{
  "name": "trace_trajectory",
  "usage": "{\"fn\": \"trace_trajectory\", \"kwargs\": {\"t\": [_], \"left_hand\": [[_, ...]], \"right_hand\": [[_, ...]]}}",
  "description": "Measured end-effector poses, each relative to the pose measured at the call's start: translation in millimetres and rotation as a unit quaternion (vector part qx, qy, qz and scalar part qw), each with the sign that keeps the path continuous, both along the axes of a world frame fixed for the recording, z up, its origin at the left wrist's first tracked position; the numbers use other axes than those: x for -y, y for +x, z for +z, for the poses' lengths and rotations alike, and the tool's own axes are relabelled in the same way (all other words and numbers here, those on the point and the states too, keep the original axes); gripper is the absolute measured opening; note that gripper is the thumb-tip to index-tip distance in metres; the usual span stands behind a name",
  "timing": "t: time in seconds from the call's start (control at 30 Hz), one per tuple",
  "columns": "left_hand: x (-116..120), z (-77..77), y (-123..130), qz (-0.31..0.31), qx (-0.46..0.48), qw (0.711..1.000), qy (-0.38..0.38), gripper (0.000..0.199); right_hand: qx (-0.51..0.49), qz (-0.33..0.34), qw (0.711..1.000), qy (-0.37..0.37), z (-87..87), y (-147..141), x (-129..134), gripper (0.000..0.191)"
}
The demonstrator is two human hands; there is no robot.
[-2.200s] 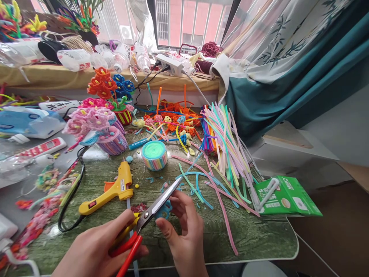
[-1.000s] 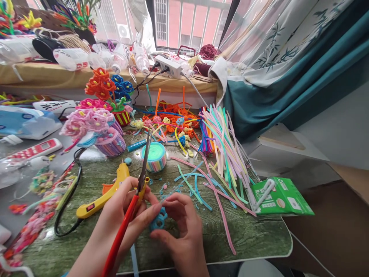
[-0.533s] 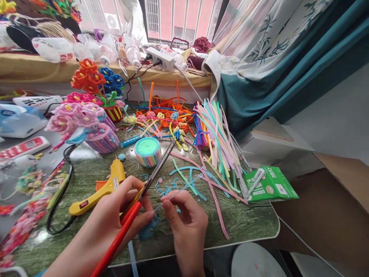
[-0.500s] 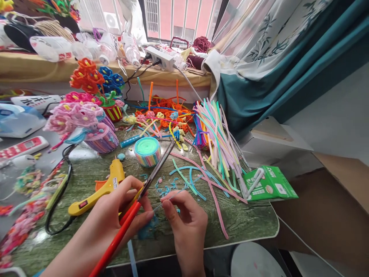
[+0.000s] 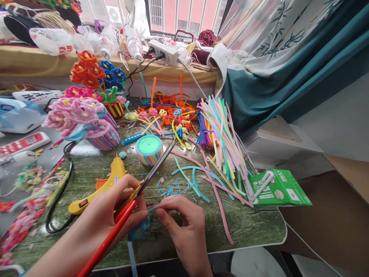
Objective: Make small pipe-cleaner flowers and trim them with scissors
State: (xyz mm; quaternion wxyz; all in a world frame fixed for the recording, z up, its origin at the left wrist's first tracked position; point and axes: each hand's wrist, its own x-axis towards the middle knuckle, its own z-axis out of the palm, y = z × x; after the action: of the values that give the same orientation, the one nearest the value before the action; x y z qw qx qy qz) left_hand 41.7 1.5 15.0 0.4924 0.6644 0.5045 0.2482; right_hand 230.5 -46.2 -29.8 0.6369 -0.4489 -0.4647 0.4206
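Here, scissors (image 5: 122, 218) are gripped in the left hand (image 5: 119, 204), with the red handle slanted toward the near edge of the table (image 5: 250, 227) and the blades, laid nearly together, aimed at the far side. A thin blue stem (image 5: 152, 209) is stretched between the two hands: one end is met by the left fingertips, and the other is pinched narrowly between thumb and forefinger of the right hand (image 5: 184, 223). A blue flower (image 5: 138, 230) is seen just below the left fingertips, above the near edge; whether it is itself touched by them cannot be told.

Beyond the hands, blue scraps (image 5: 171, 188) are scattered on the tabletop. The glue gun (image 5: 99, 193) is partly hidden by the left hand, and a pale strip (image 5: 132, 257) is seen crossing the near edge. Past the blades a round pot (image 5: 149, 150) is placed, topped in mint green. Loose pink and blue strips (image 5: 213, 184) are strewn toward the right edge, where a green pack (image 5: 284, 188) is laid at the border. Pink flowers (image 5: 75, 113) are stood in a striped pot toward the far left corner. Along the far edge an orange pile (image 5: 173, 102) is heaped, with a bundle of stems (image 5: 223, 138) set to its right. Behind, bottles (image 5: 134, 44) and a power strip (image 5: 164, 52) are lined up on the sill (image 5: 198, 74).
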Motion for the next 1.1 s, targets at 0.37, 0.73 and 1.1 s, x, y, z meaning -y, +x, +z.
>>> {"fn": "trace_trajectory", "kwargs": {"t": [0.37,0.73,1.1], "left_hand": [[-1.2,3.4,-0.8,-0.037,0.055,0.995,-0.08,0.032],[0.9,16.1,11.8,-0.006,0.025,0.993,-0.117,0.033],[25.8,-0.8,-17.3,0.12,-0.325,0.92,0.183,0.035]], "right_hand": [[0.0,0.023,0.999,-0.023,0.7,1.4,1.1,0.013],[0.012,0.037,0.999,-0.019,5.3,-1.8,3.4,0.018],[-0.068,-0.027,0.995,-0.065,2.1,-2.4,3.6,0.018]]}}
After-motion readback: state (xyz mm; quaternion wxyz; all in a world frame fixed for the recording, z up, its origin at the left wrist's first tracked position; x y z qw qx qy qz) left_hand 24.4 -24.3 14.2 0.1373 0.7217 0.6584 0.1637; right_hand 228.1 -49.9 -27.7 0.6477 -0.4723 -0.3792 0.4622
